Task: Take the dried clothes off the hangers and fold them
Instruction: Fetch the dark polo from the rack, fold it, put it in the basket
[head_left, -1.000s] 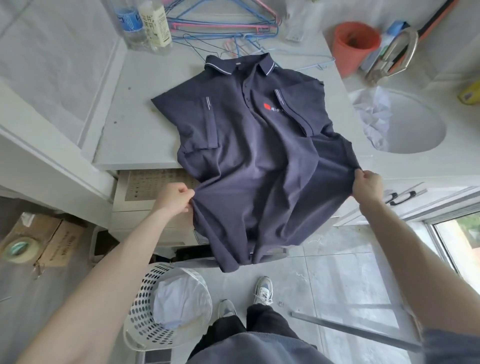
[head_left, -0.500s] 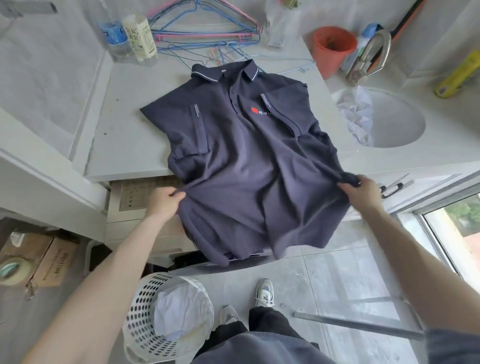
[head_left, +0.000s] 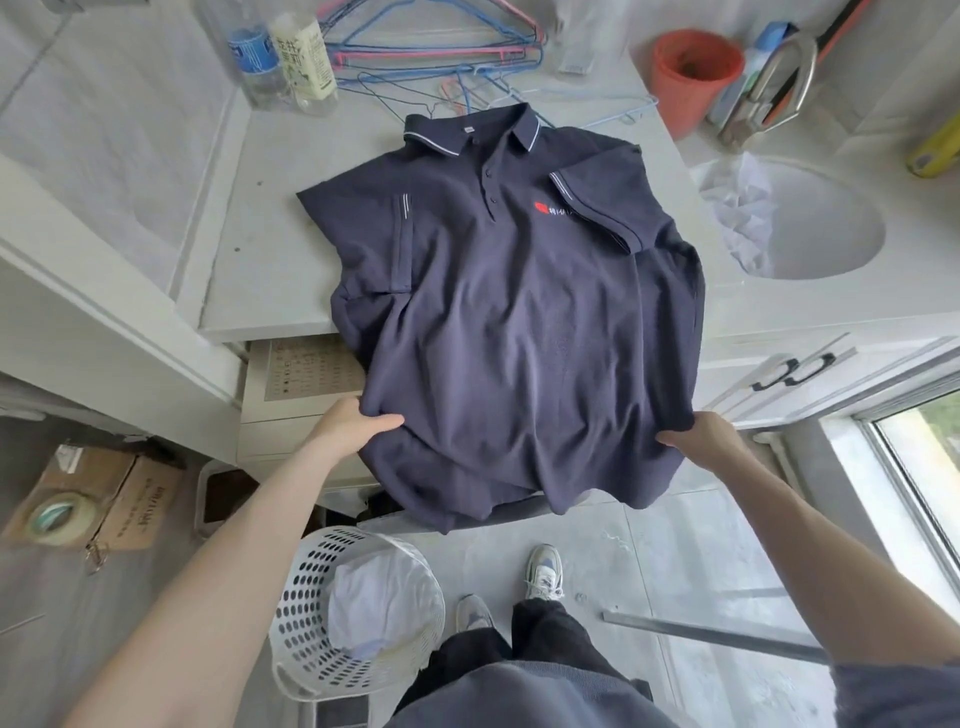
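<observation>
Folding shirt (head_left: 519, 322) bottom up on counter (head_left: 270, 249).
Left hand (head_left: 358, 423), right hand (head_left: 711, 439) fingers pinch its sides; lift evenly, sleeves staying tucked.

One shirt (head_left: 519, 338), two bottles (head_left: 255, 57), one basket (head_left: 298, 618) (hangers (head_left: 436, 52) tangled, uncountable).

White counter (head_left: 270, 249) — polo shirt (head_left: 519, 322), hangers (head_left: 431, 47), two bottles (head_left: 283, 57).

The person wears a grey-blue short-sleeved top (head_left: 519, 699), dark trousers (head_left: 550, 642) and pale grey-and-white trainers (head_left: 543, 569), forearms (head_left: 244, 551) bare.
</observation>
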